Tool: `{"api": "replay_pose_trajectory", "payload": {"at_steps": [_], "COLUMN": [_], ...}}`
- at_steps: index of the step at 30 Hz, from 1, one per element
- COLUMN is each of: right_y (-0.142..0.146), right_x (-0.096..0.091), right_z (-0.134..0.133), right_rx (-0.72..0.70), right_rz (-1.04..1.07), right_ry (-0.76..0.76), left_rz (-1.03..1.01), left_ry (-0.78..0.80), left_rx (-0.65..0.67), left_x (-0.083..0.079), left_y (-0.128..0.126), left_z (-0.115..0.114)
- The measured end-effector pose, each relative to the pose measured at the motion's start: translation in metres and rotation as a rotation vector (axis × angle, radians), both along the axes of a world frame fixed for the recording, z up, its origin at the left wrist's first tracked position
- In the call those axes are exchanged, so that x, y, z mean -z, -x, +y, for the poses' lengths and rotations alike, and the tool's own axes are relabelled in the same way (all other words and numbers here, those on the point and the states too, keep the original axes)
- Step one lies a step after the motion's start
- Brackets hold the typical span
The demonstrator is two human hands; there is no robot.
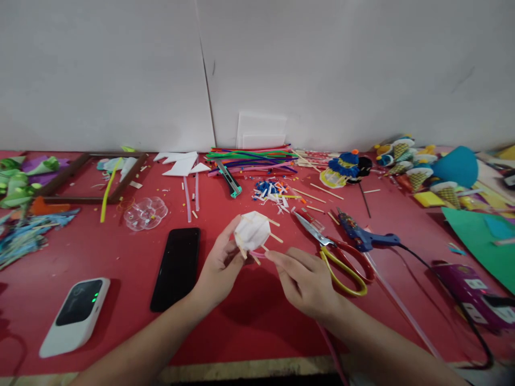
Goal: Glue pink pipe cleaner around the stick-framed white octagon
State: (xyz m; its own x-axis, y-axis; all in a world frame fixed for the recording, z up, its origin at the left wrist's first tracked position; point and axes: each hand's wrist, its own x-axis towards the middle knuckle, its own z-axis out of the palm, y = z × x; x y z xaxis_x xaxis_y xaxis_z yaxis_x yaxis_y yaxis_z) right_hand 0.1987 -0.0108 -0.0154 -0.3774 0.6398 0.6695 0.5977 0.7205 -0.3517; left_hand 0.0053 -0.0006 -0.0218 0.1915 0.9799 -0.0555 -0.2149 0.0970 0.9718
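Note:
My left hand (221,262) grips a small white paper piece (252,230) with thin wooden sticks poking out of its edges, held just above the red table (120,252). My right hand (303,279) is closed in a pinch at the piece's lower right edge, on a thin pink strip (259,254). Red-and-yellow scissors (341,257) lie right beside my right hand, and a black phone (177,266) lies flat just left of my left hand.
A blue glue gun (364,236) with a black cord lies right of the scissors. Coloured pipe cleaners (249,158), a cutter (229,179), straw bits, a clear plastic tray (145,213), a white device (76,313), a wooden frame (80,179) and paper crafts crowd the table against the wall.

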Motion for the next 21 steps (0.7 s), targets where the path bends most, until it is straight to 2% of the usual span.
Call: {"api": "replay_pose_trajectory", "payload": {"at_steps": [6,12,21], "right_y": [0.002,0.003,0.004], "right_x": [-0.003,-0.003,-0.007], "right_z": [0.0,0.0,-0.001], "right_rx": [-0.007,0.013,0.018], "right_rz": [-0.053,-0.121,-0.14], "right_ry": [-0.007,0.004,-0.054], "left_rz": [0.047,0.034,0.174], "left_ry": [-0.009,-0.113,-0.148], "left_rx": [0.013,0.074,0.023], "left_x": [-0.003,0.003,0.007], "left_y": [-0.001,-0.003,0.001], "left_z": [-0.003,-0.008,-0.009]}}
